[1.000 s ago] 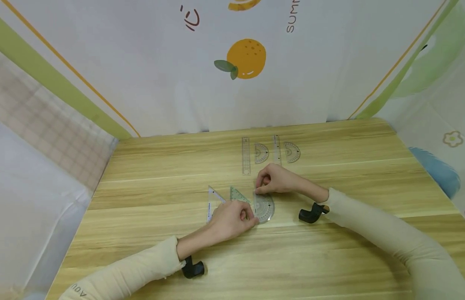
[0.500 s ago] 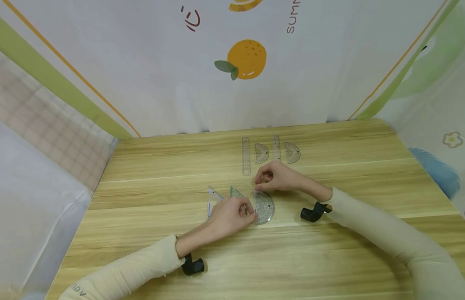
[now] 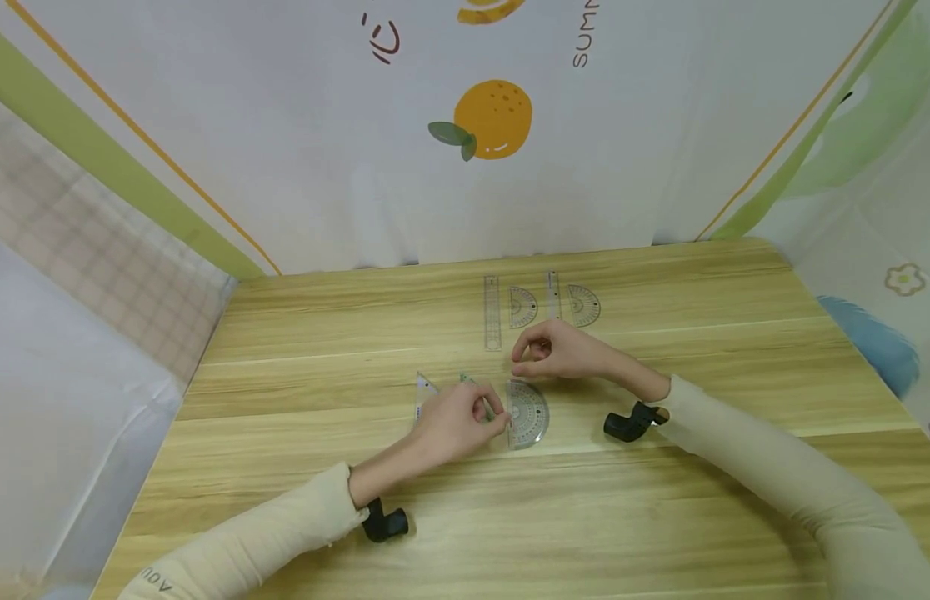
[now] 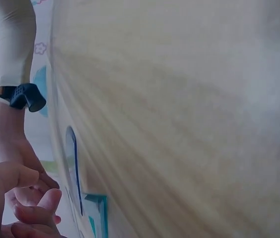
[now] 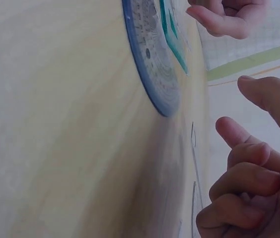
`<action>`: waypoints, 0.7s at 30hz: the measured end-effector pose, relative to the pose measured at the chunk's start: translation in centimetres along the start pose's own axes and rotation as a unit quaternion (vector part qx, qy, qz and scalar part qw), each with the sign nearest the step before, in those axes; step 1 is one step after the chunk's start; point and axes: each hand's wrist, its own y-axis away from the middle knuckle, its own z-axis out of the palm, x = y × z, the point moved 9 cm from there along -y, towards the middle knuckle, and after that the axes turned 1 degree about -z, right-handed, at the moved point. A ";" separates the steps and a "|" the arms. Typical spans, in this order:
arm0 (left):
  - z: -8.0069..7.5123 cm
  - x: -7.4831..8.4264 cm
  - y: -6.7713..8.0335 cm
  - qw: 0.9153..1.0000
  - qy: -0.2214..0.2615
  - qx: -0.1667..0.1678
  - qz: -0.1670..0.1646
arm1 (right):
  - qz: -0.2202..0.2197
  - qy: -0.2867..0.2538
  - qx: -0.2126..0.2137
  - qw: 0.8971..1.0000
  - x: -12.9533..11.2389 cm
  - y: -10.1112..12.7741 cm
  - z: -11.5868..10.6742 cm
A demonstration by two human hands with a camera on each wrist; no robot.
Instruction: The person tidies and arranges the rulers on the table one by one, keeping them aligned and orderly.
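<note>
A clear protractor [image 3: 528, 415] lies flat on the wooden table, its straight side facing left. My left hand [image 3: 459, 421] hovers at that straight side, thumb and forefinger apart in the left wrist view. Beneath this hand, a green set square [image 5: 172, 29] and a clear set square with blue print [image 3: 424, 396] are partly hidden. Just beyond the protractor's far corner is my right hand [image 3: 561, 350]. Its thumb and forefinger stand apart with nothing between them in the right wrist view, and the other fingers are loosely curled.
At the back of the table [image 3: 660, 517] lie a clear ruler [image 3: 492, 312], a small protractor [image 3: 522, 307], another ruler [image 3: 554, 293] and another small protractor [image 3: 584, 305], side by side. A printed cloth [image 3: 600, 167] hangs behind the table's far edge.
Both hands have come away from the protractor, the left backing off to the left and the right lifting away from its far corner. The protractor stays in place.
</note>
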 end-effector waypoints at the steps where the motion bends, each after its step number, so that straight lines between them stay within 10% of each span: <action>1: -0.1 0.0 -0.1 1.000 -0.001 0.004 0.003 | -0.001 0.000 0.001 1.000 0.1 0.0 0.0; 21: -2.0 0.0 -2.3 1.000 -0.002 0.030 0.008 | 0.011 -0.011 0.034 0.999 0.5 0.5 -2.0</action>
